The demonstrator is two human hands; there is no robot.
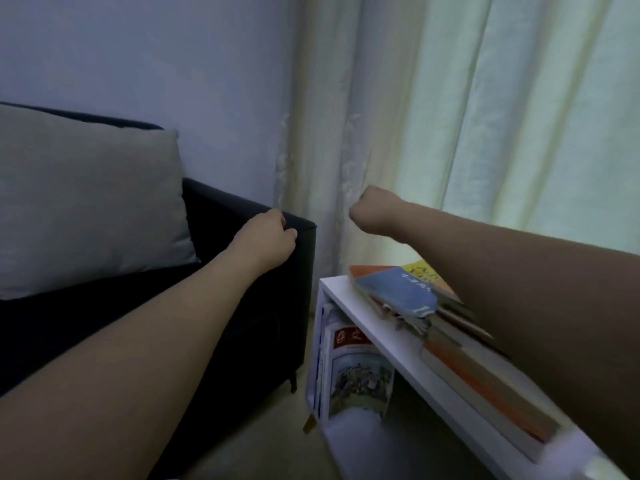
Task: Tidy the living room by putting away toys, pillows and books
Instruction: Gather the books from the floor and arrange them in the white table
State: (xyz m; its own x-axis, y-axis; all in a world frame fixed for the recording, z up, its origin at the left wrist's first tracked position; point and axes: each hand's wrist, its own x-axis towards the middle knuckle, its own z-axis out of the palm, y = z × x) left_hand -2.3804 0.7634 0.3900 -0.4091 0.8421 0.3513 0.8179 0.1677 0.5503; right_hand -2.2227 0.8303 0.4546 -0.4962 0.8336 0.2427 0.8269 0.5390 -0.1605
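Two hands: both reached forward with fingers curled into loose fists and held nothing, which suggested a pause between items.
Left hand (268, 239): its curled fingers sat at the far corner of the dark sofa's (249, 306) armrest; contact could not be told.
Right hand (372, 214): hung in front of the curtain (485, 116), above the shelf.
Pillow (86, 202): propped upright against the sofa back at left, apparently already in its place.
Books on top (408, 292): stacked unevenly on the white shelf (391, 355) at right, probably still to be straightened.
Books below (356, 372): stood upright in the open compartment, covers facing out.
Toys: none visible.
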